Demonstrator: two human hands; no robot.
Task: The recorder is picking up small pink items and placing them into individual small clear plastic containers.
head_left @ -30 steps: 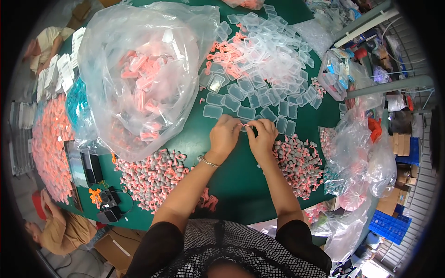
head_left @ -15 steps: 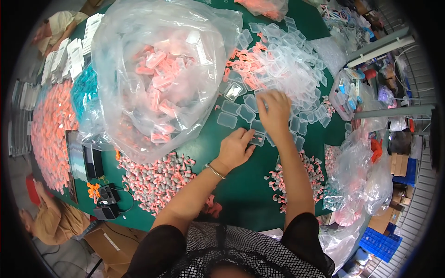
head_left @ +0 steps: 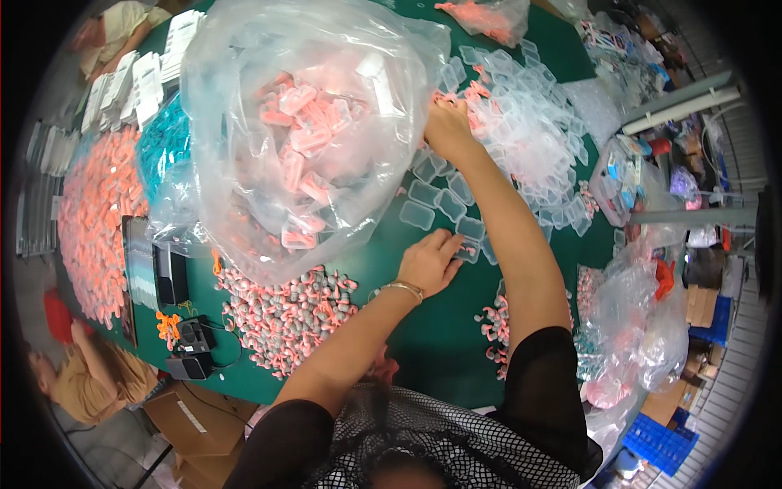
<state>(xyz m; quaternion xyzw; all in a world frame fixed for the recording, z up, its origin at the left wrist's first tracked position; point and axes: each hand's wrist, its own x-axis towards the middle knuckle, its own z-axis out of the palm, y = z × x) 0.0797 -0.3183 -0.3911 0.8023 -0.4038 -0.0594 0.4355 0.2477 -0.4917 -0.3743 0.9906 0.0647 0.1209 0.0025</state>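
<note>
Reached up with right hand (head_left: pixel 449 130) to coral pieces (head_left: pixel 476 90), keeping left hand (head_left: pixel 427 264) at a clear case (head_left: pixel 467 251); cannot tell if clamped or apart.

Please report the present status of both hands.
Left hand at small clear case. Right hand at coral pieces, grip unclear. Large clear bag close on its left.
</note>
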